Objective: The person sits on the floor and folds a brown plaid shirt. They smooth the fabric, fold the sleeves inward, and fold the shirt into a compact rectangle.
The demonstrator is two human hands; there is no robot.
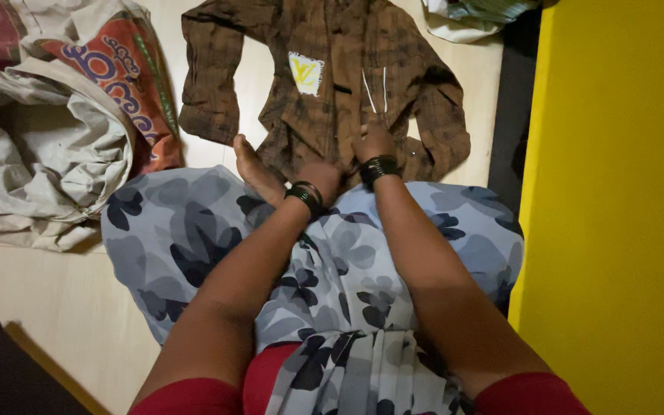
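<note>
Both hands working the bottom edge of a brown checked shirt (324, 77) on the floor.
It's lying spread flat just past the person's knees; the left hand (321, 178) and right hand (373, 143) are pinching its hem, fingers curled in.

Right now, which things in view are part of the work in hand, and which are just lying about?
In hand:
- brown checked shirt, spread flat on the floor
- left hand and right hand, both resting on the shirt's lower edge

Lying about:
- large printed sack, crumpled at the left
- bundle of cloth at the top edge
- yellow surface at the right
- dark object, bottom-left corner
</note>
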